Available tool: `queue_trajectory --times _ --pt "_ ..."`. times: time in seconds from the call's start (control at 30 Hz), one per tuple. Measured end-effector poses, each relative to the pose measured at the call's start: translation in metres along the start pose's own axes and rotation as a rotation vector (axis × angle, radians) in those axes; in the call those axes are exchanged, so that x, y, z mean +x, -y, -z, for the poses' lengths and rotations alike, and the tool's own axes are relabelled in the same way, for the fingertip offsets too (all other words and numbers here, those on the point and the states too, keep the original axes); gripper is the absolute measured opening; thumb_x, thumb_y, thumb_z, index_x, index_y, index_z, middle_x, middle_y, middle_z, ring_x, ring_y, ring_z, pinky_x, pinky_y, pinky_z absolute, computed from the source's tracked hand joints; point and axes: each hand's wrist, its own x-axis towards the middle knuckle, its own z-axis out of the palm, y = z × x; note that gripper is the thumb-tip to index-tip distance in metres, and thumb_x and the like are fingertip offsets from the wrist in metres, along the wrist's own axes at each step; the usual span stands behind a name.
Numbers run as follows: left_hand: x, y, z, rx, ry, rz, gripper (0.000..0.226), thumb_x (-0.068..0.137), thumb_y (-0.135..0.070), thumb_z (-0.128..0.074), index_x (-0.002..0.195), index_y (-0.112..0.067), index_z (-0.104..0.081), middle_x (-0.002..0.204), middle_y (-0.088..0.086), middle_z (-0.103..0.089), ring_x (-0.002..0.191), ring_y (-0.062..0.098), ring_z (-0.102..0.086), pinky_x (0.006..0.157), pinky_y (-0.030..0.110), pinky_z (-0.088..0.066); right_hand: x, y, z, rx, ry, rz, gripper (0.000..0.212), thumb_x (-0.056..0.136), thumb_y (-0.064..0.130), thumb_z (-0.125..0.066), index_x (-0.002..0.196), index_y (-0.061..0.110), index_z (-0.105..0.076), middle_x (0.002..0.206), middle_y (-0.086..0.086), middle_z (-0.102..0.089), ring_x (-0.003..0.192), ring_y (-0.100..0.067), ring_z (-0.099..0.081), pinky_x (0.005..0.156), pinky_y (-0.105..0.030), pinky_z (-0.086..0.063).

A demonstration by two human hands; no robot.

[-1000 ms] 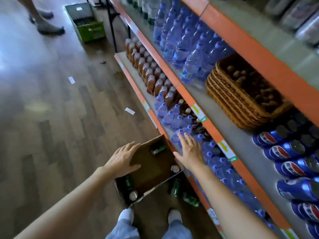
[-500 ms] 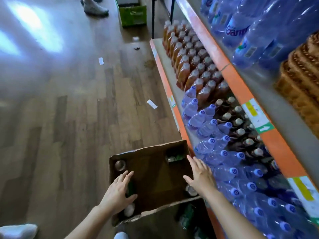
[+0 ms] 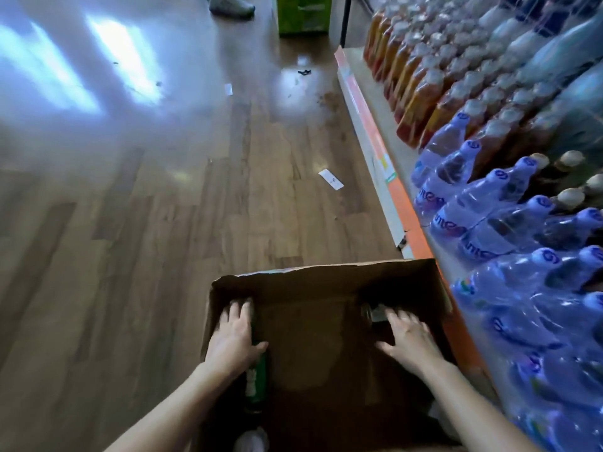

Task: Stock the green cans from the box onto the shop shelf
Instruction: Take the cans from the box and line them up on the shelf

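Both hands are down in the cardboard box [image 3: 326,272] with fingers spread and closed on nothing: the left hand [image 3: 233,344] lies over a green can [image 3: 257,376] on its side along the left wall, and the right hand [image 3: 408,337] reaches for a can [image 3: 375,313] in the far right corner. Each should wrap a can's middle before lifting to the shelf [image 3: 368,93] on the right. I count one box, two hands and two cans, perhaps a third [image 3: 253,438] near left, though blur leaves this uncertain.
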Motion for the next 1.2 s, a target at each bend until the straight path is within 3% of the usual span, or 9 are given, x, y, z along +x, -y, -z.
queue_trajectory --times 0.2,0.33,0.43,0.73,0.9,1.0,1.2 --pt "0.015 0.018 -0.034 -0.042 -0.099 -0.075 0.096 0.084 -0.037 -0.063 0.150 -0.018 0.004 0.156 0.007 -0.002 0.145 0.026 -0.001 0.117 0.036 -0.010 0.047 -0.007 -0.034 0.009 -0.002 0.039 0.078 0.087 0.046 -0.057 0.149 0.031 -0.012 0.155 -0.004 -0.020 0.141 -0.029 -0.022 0.114 -0.038 -0.021" --pt "0.024 0.022 -0.047 -0.073 -0.147 -0.068 0.093 0.085 -0.034 -0.062 0.150 -0.014 0.002 0.156 0.008 -0.004 0.144 0.029 -0.003 0.118 0.039 -0.010 0.063 -0.016 -0.044 0.017 -0.013 0.065 0.078 0.083 0.046 -0.062 0.147 0.033 -0.019 0.155 -0.001 -0.020 0.139 -0.028 -0.025 0.112 -0.036 -0.025" --pt "0.032 0.023 -0.052 -0.056 -0.171 -0.058 0.089 0.088 -0.027 -0.060 0.149 -0.013 0.002 0.156 0.010 -0.004 0.144 0.029 -0.005 0.117 0.035 -0.011 0.075 -0.022 -0.044 0.039 -0.006 0.069 0.086 0.081 0.045 -0.067 0.148 0.034 -0.015 0.156 -0.001 -0.017 0.140 -0.028 -0.023 0.112 -0.037 -0.027" --pt "0.051 0.024 -0.047 0.061 -0.106 -0.017 0.079 0.091 -0.015 -0.056 0.150 -0.019 -0.004 0.155 0.017 -0.003 0.142 0.038 -0.010 0.116 0.041 -0.017 0.103 -0.038 -0.044 0.020 0.054 0.105 0.096 0.078 0.038 -0.072 0.150 0.027 -0.009 0.157 -0.007 -0.007 0.143 -0.031 -0.015 0.114 -0.034 -0.022" --pt "0.054 0.025 -0.039 0.246 -0.112 -0.069 0.077 0.084 -0.021 -0.064 0.147 -0.021 -0.020 0.146 0.015 -0.023 0.133 0.034 -0.024 0.108 0.038 -0.032 0.108 -0.038 -0.042 0.089 0.051 0.167 0.090 0.074 0.034 -0.077 0.147 0.023 -0.024 0.153 -0.005 -0.024 0.140 -0.025 -0.025 0.110 -0.027 -0.023" --pt "0.057 0.026 -0.033 0.175 -0.060 -0.082 0.081 0.078 -0.018 -0.071 0.145 -0.021 -0.025 0.141 0.013 -0.028 0.126 0.032 -0.038 0.102 0.036 -0.038 0.108 -0.040 -0.042 0.132 0.051 0.172 0.088 0.073 0.033 -0.078 0.145 0.020 -0.029 0.151 -0.006 -0.029 0.137 -0.024 -0.030 0.108 -0.026 -0.026" --pt "0.056 0.028 -0.028 0.046 -0.024 -0.110 0.088 0.072 -0.018 -0.078 0.144 -0.018 -0.029 0.147 0.011 -0.032 0.130 0.028 -0.039 0.103 0.030 -0.036 0.106 -0.042 -0.043 0.107 0.101 0.139 0.101 0.071 0.029 -0.080 0.149 0.018 -0.017 0.153 -0.006 -0.025 0.140 -0.024 -0.027 0.110 -0.027 -0.026"
